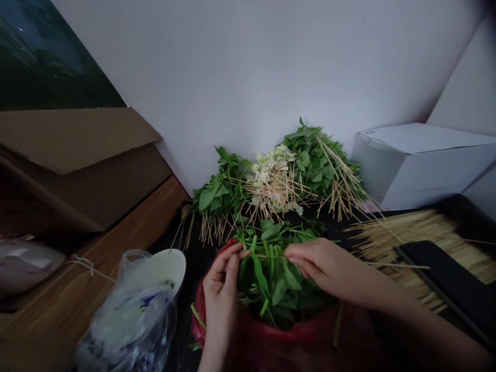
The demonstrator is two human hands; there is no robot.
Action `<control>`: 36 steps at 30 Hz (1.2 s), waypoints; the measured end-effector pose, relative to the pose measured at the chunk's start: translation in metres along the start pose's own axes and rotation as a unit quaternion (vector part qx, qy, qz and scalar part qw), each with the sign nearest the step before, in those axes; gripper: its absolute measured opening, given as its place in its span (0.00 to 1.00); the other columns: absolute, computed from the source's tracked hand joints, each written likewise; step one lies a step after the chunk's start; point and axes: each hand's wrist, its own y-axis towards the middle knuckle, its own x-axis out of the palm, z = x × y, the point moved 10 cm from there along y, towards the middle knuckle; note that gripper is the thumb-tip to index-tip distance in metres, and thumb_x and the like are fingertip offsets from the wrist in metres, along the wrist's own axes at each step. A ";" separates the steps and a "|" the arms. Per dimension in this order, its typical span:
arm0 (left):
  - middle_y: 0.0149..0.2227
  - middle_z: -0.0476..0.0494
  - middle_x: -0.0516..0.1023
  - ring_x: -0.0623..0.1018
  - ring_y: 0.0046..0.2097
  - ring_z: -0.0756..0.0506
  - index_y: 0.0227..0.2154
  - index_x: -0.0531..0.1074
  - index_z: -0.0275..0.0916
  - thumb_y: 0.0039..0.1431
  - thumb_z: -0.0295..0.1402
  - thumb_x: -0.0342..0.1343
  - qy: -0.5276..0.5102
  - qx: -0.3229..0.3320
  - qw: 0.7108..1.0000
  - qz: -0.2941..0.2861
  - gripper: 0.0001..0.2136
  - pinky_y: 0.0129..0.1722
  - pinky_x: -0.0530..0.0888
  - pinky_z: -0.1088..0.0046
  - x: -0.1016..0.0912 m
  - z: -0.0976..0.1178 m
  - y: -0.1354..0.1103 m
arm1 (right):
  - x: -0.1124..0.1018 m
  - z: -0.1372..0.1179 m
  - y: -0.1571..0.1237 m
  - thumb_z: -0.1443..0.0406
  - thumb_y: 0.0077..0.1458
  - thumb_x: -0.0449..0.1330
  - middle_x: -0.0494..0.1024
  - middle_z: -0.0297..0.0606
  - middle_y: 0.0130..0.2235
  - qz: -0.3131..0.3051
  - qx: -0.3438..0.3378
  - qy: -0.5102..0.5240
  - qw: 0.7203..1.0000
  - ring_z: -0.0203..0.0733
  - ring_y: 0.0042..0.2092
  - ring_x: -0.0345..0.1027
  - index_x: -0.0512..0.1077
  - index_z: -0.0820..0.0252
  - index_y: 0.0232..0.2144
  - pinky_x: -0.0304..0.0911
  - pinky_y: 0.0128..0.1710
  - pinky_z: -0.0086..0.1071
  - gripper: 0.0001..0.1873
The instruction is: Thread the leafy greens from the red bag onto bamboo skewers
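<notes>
My left hand pinches the stems of leafy greens that spill from the top of a red plastic bag. My right hand reaches across from the right, its fingertips just above the same greens. A thin bamboo skewer runs through its fingers toward my left hand. Behind the bag lies a heap of skewered leafy greens, with a bunch of pale skewered vegetable pieces among it. The bag's lower part is partly cut off by the frame.
A loose spread of bamboo skewers and a black tablet or phone lie to the right on a dark surface. A white box stands behind them. Left are a wooden board, cardboard and a plastic bag.
</notes>
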 end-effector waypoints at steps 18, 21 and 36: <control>0.35 0.45 0.83 0.80 0.39 0.46 0.31 0.83 0.42 0.48 0.35 0.70 -0.034 0.009 0.986 -0.166 0.06 0.42 0.74 0.73 0.023 -0.012 0.012 | 0.006 -0.007 0.000 0.71 0.61 0.48 0.71 0.32 0.25 -0.023 -0.001 0.031 0.999 0.34 0.28 0.63 0.66 0.58 0.27 0.51 0.30 0.32 0.12; 0.34 0.44 0.82 0.80 0.39 0.45 0.29 0.83 0.41 0.49 0.36 0.70 0.007 0.027 0.984 -0.178 0.06 0.42 0.75 0.71 0.030 -0.007 0.008 | 0.008 -0.008 0.003 0.73 0.59 0.49 0.72 0.32 0.26 -0.024 -0.004 0.048 0.999 0.34 0.28 0.63 0.69 0.59 0.28 0.53 0.30 0.30 0.11; 0.47 0.38 0.82 0.80 0.49 0.39 0.55 0.74 0.42 0.50 0.34 0.69 0.145 0.018 0.958 -0.246 0.27 0.51 0.74 0.64 0.037 -0.030 0.002 | -0.069 0.027 -0.008 0.61 0.65 0.53 0.74 0.34 0.30 0.166 -0.011 0.210 0.964 0.38 0.32 0.67 0.76 0.58 0.38 0.65 0.33 0.30 0.12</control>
